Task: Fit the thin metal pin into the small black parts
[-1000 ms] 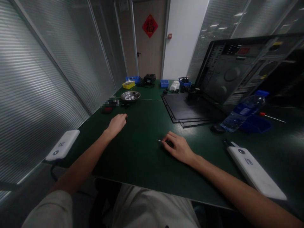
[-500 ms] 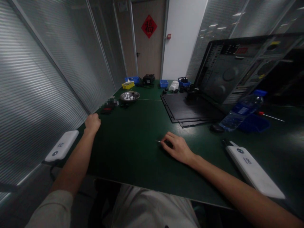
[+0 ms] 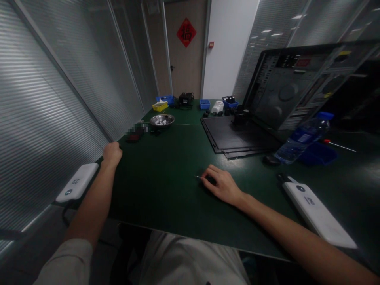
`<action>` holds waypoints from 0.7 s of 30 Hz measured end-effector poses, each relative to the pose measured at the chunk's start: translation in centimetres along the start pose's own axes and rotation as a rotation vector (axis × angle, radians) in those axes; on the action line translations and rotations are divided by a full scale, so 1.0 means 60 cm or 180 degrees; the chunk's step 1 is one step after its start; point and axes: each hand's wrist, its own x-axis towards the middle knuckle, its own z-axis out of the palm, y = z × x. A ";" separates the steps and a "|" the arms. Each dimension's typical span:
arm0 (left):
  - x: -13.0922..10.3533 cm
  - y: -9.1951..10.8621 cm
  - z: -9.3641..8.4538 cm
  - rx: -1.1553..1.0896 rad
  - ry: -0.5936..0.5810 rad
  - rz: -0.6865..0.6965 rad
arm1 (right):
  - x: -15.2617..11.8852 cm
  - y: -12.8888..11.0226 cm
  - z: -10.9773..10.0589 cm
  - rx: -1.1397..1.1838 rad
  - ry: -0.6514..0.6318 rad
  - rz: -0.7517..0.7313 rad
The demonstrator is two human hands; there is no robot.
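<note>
My right hand [image 3: 221, 184] rests on the green table with curled fingers round a small screwdriver [image 3: 211, 180]. Its thin metal shaft pokes out to the left past my fingertips, and the dark handle lies mostly hidden in the palm. Over at the table's left edge, my left hand [image 3: 112, 154] is closed, the back of it towards me; what it holds, if anything, is hidden. Just beyond that hand lies a dark red and black item [image 3: 134, 137], partly blurred out. A shiny metal bowl [image 3: 154, 122] with small bits inside stands farther back.
Black panels [image 3: 234, 136] lie at the right, before an open computer case [image 3: 285, 91]. A water bottle [image 3: 303, 138] leans by a blue tray [image 3: 319, 154]. White power banks sit left [image 3: 78, 182] and right [image 3: 319, 213]. Small bins [image 3: 160, 106] line the back.
My left hand has shifted slightly left, towards the table's edge, still closed. My right hand and the screwdriver stay where they were.
</note>
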 end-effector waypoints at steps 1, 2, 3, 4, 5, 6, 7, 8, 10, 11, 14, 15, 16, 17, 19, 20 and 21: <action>0.001 -0.004 0.002 -0.0019 0.0038 -0.0004 | 0.000 0.001 0.001 -0.0001 -0.0001 -0.0003; 0.001 -0.008 0.005 -0.0042 0.0074 -0.0018 | 0.000 0.002 0.001 -0.0005 -0.0001 -0.0008; 0.003 -0.012 0.007 -0.0069 0.0111 -0.0033 | 0.001 0.003 0.002 -0.0010 -0.0006 -0.0015; 0.005 -0.017 0.010 -0.0098 0.0141 -0.0037 | 0.001 0.003 0.003 -0.0019 -0.0008 -0.0022; 0.008 -0.021 0.012 -0.0122 0.0145 -0.0030 | 0.001 0.004 0.003 -0.0025 -0.0009 -0.0029; 0.012 -0.026 0.013 -0.0139 0.0119 -0.0011 | 0.001 0.004 0.003 -0.0026 -0.0006 -0.0037; 0.017 -0.029 0.015 -0.0149 0.0075 0.0021 | 0.001 0.004 0.003 -0.0023 -0.0002 -0.0045; 0.022 -0.033 0.016 -0.0152 0.0023 0.0051 | 0.001 0.004 0.003 -0.0020 0.0000 -0.0051; 0.033 -0.037 0.016 -0.0154 -0.0073 0.0074 | 0.001 0.003 0.003 -0.0019 -0.0001 -0.0049; 0.038 -0.038 0.017 -0.0160 -0.0097 0.0069 | 0.001 0.003 0.002 -0.0015 -0.0009 -0.0045; 0.046 -0.043 0.019 -0.0213 -0.0072 0.0038 | 0.001 0.003 0.002 -0.0001 -0.0024 -0.0016; 0.047 -0.046 0.019 -0.0238 -0.0031 0.0021 | 0.001 0.003 0.001 0.0006 -0.0025 -0.0009; 0.046 -0.048 0.020 -0.0266 0.0019 -0.0003 | 0.001 0.003 0.002 0.0012 -0.0025 -0.0005; 0.045 -0.050 0.021 -0.0297 0.0074 -0.0034 | 0.001 0.003 0.002 0.0013 -0.0022 -0.0005; 0.042 -0.054 0.021 -0.0364 0.0177 -0.0095 | 0.001 0.003 0.002 0.0008 -0.0019 -0.0020; 0.040 -0.055 0.020 -0.0398 0.0217 -0.0118 | 0.001 0.003 0.002 0.0004 -0.0015 -0.0028; 0.038 -0.056 0.020 -0.0432 0.0248 -0.0132 | 0.001 0.003 0.002 0.0004 -0.0009 -0.0032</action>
